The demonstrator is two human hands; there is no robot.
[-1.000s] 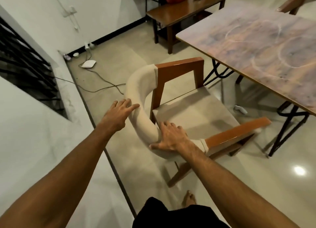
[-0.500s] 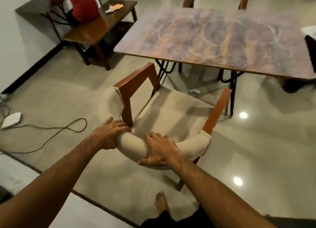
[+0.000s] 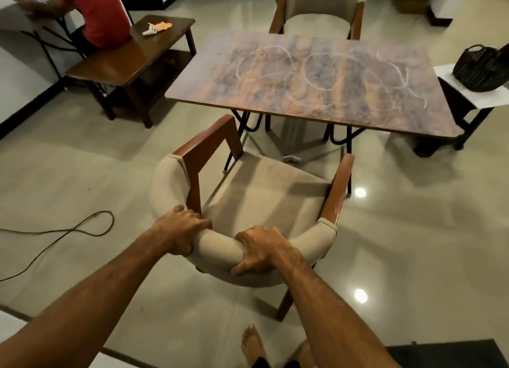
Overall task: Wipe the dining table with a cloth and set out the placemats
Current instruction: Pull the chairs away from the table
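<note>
Clamping the padded backrest (image 3: 217, 243) of the armchair (image 3: 261, 191), left grip (image 3: 181, 231) and right grip (image 3: 264, 250) each curl tight over it, probably to shift it relative to the bench (image 3: 316, 78), which stands just beyond, its top marked with pale looping smears. Nothing readable shows: no brand, label or writing.

A glossy beige tile floor (image 3: 82, 161) mirrors two round spots of light (image 3: 360, 192). A wooden armchair (image 3: 261, 191) stands in the foreground, a matching chair (image 3: 321, 3) farther off. A low dark wooden counter (image 3: 110, 67) sits near a white wall (image 3: 19, 72) with black skirting (image 3: 24, 111); a thin cable (image 3: 68, 229) loops across the floor.
</note>
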